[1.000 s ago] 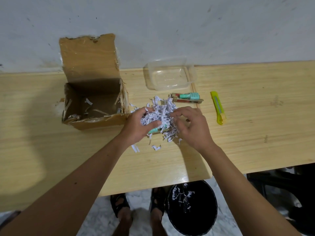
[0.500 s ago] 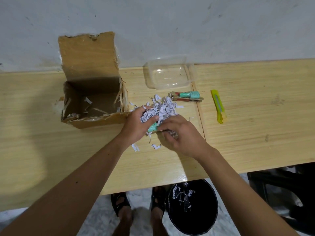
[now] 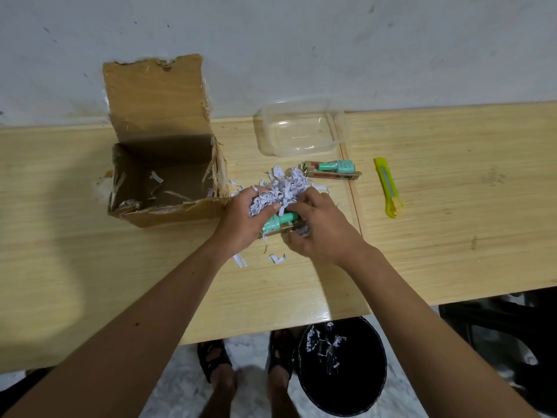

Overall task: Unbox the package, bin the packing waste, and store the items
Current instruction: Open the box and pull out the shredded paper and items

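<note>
1. Head view looks down on our two bare forearms reaching over a light wooden table [image 3: 120, 267] set against a pale wall.
2. Our left hand [image 3: 241, 220] curls its fingers and thumb round a clump of white shredded paper [image 3: 283, 188] just right of the cardboard box.
3. Our right hand [image 3: 319, 227] has its fingers bent down into the same pile, pinching shreds at its near side.
4. Between our hands a mint-green bottle on a brown card [image 3: 278, 222] lies partly uncovered, touching the paper; we cannot tell whether either hand actually holds it.
5. The cardboard box [image 3: 162, 188] stands open on the left, its torn flap upright against the wall, with a few paper strips left inside.
6. A second mint-green bottle in its card pack [image 3: 331, 169] lies flat on the table beyond the pile, just in front of a clear plastic container [image 3: 301, 128].
7. A yellow utility knife [image 3: 388, 187] lies well to the right, apart from everything else.
8. A few loose shreds [image 3: 277, 258] sit on the table near our wrists.
9. Below the table edge a black bin [image 3: 340, 375] stands on the floor with some shredded paper in it, beside our sandalled feet [image 3: 217, 366].
</note>
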